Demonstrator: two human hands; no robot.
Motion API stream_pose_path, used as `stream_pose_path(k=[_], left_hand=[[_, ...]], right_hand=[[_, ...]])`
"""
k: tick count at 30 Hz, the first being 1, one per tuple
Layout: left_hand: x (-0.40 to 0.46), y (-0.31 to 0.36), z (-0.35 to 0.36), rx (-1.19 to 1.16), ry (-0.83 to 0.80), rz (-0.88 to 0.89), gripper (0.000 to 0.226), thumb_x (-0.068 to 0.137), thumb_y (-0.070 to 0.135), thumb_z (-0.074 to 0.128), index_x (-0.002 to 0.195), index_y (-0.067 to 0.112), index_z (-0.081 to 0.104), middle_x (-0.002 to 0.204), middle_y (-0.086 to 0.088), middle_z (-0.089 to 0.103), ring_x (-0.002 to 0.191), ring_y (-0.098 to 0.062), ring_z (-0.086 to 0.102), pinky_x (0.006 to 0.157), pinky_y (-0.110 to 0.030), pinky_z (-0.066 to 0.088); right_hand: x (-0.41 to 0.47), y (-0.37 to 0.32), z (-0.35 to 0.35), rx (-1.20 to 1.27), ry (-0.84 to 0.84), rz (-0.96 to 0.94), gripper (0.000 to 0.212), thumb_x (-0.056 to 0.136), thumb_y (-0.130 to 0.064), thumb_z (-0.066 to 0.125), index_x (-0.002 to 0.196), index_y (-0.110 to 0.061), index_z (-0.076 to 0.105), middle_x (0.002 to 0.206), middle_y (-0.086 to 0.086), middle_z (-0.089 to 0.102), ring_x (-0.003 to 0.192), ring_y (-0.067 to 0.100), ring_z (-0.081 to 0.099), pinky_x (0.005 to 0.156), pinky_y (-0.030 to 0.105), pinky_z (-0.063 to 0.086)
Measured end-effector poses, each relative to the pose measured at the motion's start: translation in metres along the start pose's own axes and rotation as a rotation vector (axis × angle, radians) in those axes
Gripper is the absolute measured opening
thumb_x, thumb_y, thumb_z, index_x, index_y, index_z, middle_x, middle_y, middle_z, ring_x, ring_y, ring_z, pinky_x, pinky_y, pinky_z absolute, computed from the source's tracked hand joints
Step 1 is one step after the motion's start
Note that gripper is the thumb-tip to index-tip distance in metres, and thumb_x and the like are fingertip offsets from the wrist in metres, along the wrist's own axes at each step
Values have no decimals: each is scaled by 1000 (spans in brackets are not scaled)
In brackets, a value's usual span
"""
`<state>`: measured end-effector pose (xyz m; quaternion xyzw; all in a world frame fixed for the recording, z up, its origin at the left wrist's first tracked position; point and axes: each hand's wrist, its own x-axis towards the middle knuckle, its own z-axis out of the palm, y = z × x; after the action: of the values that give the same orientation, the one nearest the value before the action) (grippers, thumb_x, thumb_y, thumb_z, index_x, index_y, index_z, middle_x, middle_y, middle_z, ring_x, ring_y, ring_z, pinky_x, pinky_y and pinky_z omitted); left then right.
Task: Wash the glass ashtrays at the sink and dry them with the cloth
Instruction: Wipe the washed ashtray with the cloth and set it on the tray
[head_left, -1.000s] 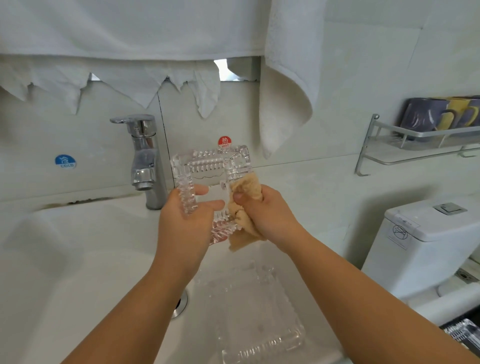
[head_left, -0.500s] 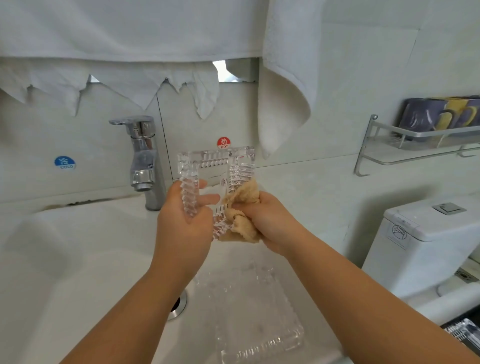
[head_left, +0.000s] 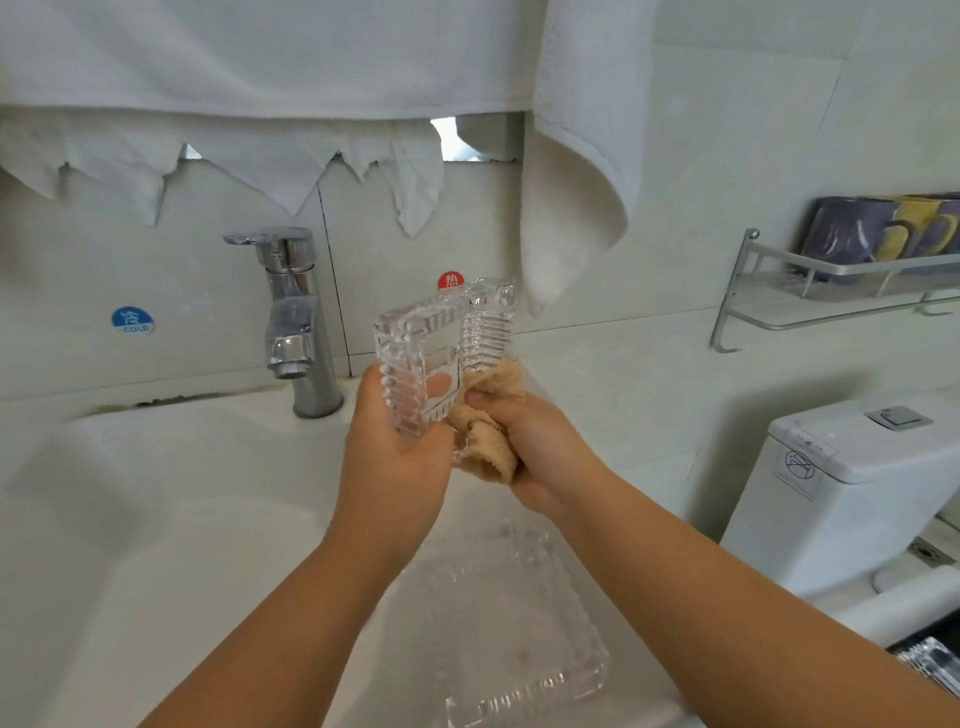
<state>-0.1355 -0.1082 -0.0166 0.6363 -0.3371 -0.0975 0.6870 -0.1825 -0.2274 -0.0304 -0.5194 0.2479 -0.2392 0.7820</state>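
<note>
At the centre-left of the frame the left hand (head_left: 397, 457) is seen wrapped round the lower left rim of the glass ashtray (head_left: 444, 358), thumb and fingers curled on the ribbed edge, so the piece is firmly held there. The ashtray is raised on edge above the sink (head_left: 156, 545), just right of the tap (head_left: 291, 317), with its open face turned toward the camera and its upper edge tipped a little to the right. From the left grip it rises up and to the right; its ribbed sides run nearly vertical.

Immediately to the right, the beige cloth (head_left: 485, 441) is bunched against the ashtray's lower right corner and is pinched by the right hand (head_left: 540, 457), whose fingers are closed round the wad. The two hands lie nearly touching, with the glass between them. The wiping stroke is judged to depend on this: the undried glass lies above the cloth, so the cloth must be drawn upward along the right rim while the left hand steadies.

In the lower middle of the frame a second ashtray (head_left: 514, 623) lies flat in the basin, untouched.
</note>
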Motion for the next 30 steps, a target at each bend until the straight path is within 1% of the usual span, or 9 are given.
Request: stream_pose_path(k=[3,7,9,12,14,17,22,26,30], left_hand=[[8,1,-1,-18,-105,-185,40,82,8,70,114,27,55,111,14,66,94,4,63,76,-22,52],[23,11,-25,-32,-257,-359,56,52,47,75,103,24,69,107,8,72,104,-12,62,85,-34,47],[28,17,-39,-69,-377,-432,54,60,45,69,106,17,68,105,-4,74,95,-20,66,81,-34,52],[29,24,-47,-44,-462,-491,48,64,27,69,109,8,63,101,-17,73,88,-33,71,78,-42,60],[27,21,-41,89,-393,-489,36,69,11,71,103,9,60,101,-18,72,93,-36,70,82,-50,57],[22,15,-26,186,-214,-465,16,91,4,51,102,15,54,88,-8,75,80,-33,72,80,-53,57],[16,12,-17,79,-89,-403,15,95,7,44,103,16,52,75,1,74,58,-17,70,48,-30,53],[14,8,-13,86,-137,-418,22,88,1,45,100,18,52,76,3,75,83,-27,69,61,-37,56],[12,9,-12,89,-113,-385,23,87,1,45,98,19,53,80,4,75,88,-34,68,65,-41,57]], right_hand=[[-1,-6,-4,-199,214,-124,7,86,-12,65,81,-11,69,76,8,70,69,22,67,71,34,55],[1,-18,-15,-441,270,-241,13,81,-16,67,72,-7,67,70,12,67,67,23,63,75,41,54],[-2,-24,-20,-521,242,-280,13,80,-15,69,73,-5,66,69,11,69,64,21,64,70,43,57],[-10,-29,-20,-621,187,-337,20,82,-10,68,66,-15,58,51,-10,61,46,4,58,42,22,46],[-13,-28,-16,-681,178,-379,24,83,-11,67,66,-23,57,54,-13,59,43,-3,55,38,16,40],[-15,-24,-11,-730,187,-436,22,86,-13,62,70,-25,55,66,-11,59,56,2,58,48,18,43],[-18,-24,-2,-536,22,-269,24,91,4,47,105,-15,47,78,-6,56,47,-10,57,44,9,43],[-18,-25,-2,-637,139,-370,26,91,-3,49,69,-15,54,59,-3,57,43,-3,57,47,16,47],[-13,-18,-4,-841,314,-409,34,93,-31,51,62,-18,51,52,-7,53,46,9,52,48,24,39]])
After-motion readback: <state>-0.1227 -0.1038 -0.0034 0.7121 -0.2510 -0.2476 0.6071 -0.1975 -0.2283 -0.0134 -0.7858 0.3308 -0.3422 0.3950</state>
